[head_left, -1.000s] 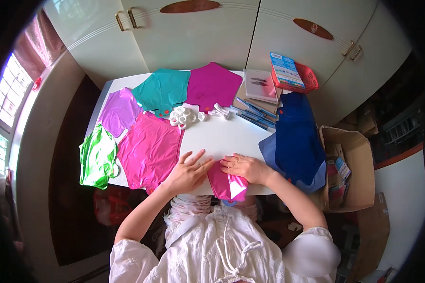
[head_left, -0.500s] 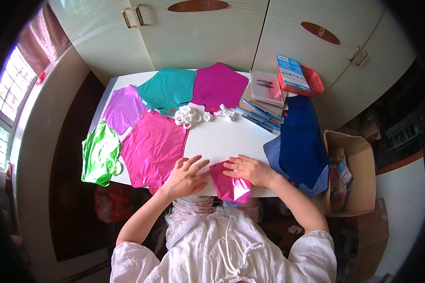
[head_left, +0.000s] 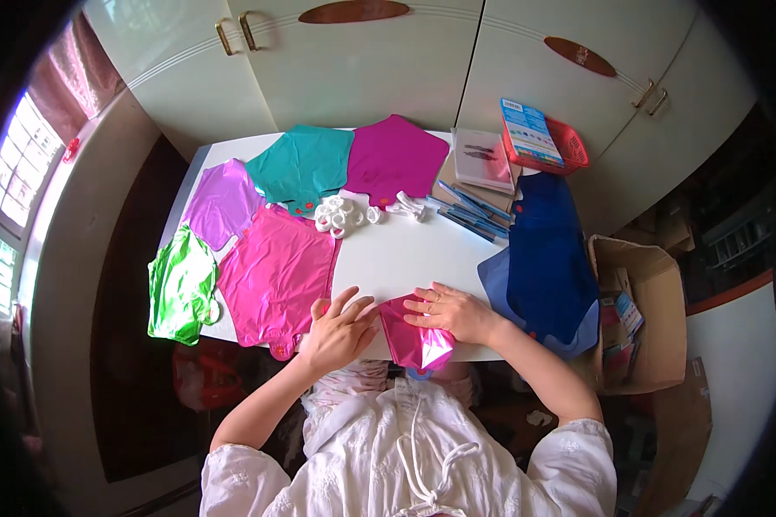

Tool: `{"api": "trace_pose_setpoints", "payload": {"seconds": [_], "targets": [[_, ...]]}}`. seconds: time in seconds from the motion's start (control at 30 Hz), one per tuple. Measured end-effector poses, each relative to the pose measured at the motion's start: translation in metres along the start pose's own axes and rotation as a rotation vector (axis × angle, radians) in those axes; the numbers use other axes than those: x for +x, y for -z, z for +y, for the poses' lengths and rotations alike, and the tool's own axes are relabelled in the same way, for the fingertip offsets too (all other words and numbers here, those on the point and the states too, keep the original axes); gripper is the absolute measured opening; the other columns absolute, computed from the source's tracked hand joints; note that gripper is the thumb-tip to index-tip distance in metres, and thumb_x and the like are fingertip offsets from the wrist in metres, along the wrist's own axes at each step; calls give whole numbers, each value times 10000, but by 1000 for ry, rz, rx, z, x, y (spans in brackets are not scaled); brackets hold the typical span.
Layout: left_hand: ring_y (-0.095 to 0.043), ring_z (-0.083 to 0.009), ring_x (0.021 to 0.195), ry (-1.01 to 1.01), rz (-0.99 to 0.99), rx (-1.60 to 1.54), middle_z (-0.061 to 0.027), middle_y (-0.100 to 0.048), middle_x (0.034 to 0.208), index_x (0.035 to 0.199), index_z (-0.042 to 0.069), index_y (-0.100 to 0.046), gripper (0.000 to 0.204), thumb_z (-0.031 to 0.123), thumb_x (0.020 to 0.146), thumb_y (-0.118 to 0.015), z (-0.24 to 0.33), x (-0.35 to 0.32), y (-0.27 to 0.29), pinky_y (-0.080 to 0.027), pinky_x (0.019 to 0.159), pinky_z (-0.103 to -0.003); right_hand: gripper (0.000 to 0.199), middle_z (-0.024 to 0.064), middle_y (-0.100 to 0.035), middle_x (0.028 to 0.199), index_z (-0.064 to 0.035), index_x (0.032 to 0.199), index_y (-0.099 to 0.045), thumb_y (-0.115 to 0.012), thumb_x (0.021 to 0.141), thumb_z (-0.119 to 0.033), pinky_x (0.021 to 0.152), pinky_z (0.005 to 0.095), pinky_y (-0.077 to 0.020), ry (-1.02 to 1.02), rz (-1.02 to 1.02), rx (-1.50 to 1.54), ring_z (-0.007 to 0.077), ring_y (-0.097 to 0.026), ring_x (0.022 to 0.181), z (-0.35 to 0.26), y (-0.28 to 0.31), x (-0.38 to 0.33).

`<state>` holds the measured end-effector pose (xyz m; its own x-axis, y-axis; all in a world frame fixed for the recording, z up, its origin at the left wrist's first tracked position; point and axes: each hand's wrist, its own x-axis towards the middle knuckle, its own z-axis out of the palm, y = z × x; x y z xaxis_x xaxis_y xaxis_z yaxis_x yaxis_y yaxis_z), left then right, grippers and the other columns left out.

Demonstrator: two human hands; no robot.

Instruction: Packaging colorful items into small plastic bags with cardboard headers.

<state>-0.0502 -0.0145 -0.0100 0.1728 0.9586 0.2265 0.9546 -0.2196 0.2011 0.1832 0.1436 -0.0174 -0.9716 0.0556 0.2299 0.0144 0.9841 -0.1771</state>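
Magenta foil, a small folded balloon (head_left: 414,340), is lying at the near edge of the white counter (head_left: 405,254), and both hands are pressing it flat: the left hand (head_left: 341,327) is resting beside and partly on its left edge with fingers spread, the right hand (head_left: 453,312) is lying palm-down over its top, neither grip closed around anything (flat palms, no pinch). Doing this well probably means smoothing from the middle outward while keeping the fold from sliding off the counter's edge. Counting the flat foil balloons spread out: one green (head_left: 181,289), one large pink (head_left: 276,276), one lilac (head_left: 222,202), one teal (head_left: 306,165), one purple-magenta (head_left: 395,159) and one dark blue (head_left: 547,250), six besides the folded one. One cluster of white rings (head_left: 341,214) is sitting mid-counter, and one red basket (head_left: 547,142) is standing at the far right.
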Motion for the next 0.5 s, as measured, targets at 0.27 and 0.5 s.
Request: {"api": "trace_pose_setpoints", "payload": {"seconds": [0.27,0.5], "targets": [[-357,-211,1278,50,-20,105,-20,-412,1362,1348,81,-461,640,478,856,-566,11,5,16,-303,949,-501,375,-3,-556,1327,-227,1211,-624,-486,866,-173,1068,419,-376,-6,21,-60,197,-504,1247,-3,1,0],[-391,-167,1283,-123,-62,152,-32,-508,1349,1317,83,-515,640,551,882,-492,18,2,2,-360,942,-463,385,2,-535,1351,-235,1226,-615,-489,866,-189,1063,462,-378,-23,9,-6,230,-491,1262,-4,0,0]]}}
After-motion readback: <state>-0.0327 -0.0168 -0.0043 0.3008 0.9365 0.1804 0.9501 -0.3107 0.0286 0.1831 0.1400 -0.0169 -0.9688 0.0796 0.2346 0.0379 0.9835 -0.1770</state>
